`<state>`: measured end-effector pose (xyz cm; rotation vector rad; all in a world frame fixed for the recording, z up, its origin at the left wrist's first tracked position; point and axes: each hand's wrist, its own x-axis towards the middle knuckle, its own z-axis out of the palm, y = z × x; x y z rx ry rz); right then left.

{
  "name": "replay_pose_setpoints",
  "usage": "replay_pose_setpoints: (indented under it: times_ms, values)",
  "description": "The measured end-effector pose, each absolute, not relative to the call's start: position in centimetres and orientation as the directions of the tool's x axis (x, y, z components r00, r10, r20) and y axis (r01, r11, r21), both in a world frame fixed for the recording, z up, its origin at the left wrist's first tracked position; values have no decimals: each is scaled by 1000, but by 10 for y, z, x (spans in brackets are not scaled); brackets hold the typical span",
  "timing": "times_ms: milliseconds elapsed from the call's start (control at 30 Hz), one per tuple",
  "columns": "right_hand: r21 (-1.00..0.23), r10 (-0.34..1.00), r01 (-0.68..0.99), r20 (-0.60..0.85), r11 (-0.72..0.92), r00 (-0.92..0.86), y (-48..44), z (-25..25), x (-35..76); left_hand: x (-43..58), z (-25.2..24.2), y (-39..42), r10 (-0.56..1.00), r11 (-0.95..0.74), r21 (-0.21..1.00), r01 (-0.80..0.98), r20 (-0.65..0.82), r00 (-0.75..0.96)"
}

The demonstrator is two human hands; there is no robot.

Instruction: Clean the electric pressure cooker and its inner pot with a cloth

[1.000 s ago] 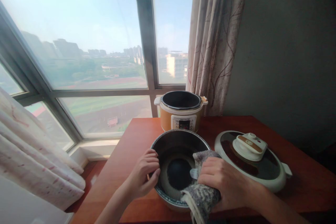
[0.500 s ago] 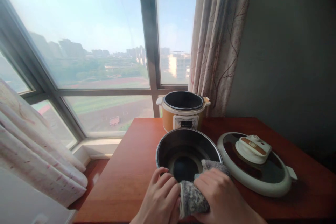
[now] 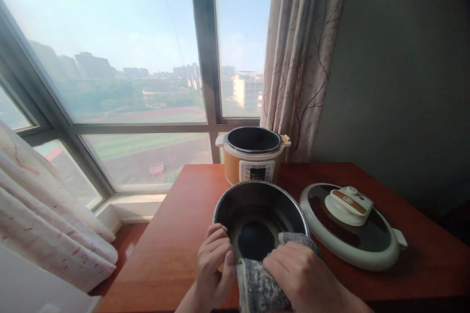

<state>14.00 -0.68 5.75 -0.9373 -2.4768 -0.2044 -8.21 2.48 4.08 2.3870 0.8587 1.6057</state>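
A dark metal inner pot (image 3: 257,205) stands on the red-brown table (image 3: 179,239) right in front of me. My left hand (image 3: 215,269) curls over its near left rim and grips it. My right hand (image 3: 299,276) is closed on a grey speckled cloth (image 3: 259,286), which is draped over the pot's near rim and reaches inside. Behind the pot sits an orange-and-white pressure cooker base (image 3: 253,156) with no lid on it. Its round white lid (image 3: 350,222) lies flat on the table to the right.
A large window (image 3: 121,73) fills the wall behind the table, with a patterned curtain (image 3: 301,58) hanging at its right edge. Another pale curtain (image 3: 47,210) bunches at the lower left. A grey wall (image 3: 404,83) borders the table's right side.
My left hand slid from the pot's left rim round to the near edge. The cloth under my right hand moved from the right side of the rim to the near rim.
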Motion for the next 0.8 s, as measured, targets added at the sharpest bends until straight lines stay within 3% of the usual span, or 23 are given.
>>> replay_pose_setpoints:
  times_ms: [200,367,467,633,800]
  values:
    - [-200,645,614,252,764,-721,8,76,179,-109,53,55,531,-847,480,229,768,357]
    - [-200,673,643,256,739,-694,8,77,178,-119,58,63,531,-847,469,250,723,442]
    - [-169,694,677,269,717,-668,5,75,171,-121,58,60,495,-869,398,294,697,518]
    - [-197,736,714,280,672,-616,-2,78,160,-117,64,40,421,-898,168,407,601,680]
    - [-210,767,766,403,608,-499,-12,72,137,-95,63,7,418,-879,34,476,537,733]
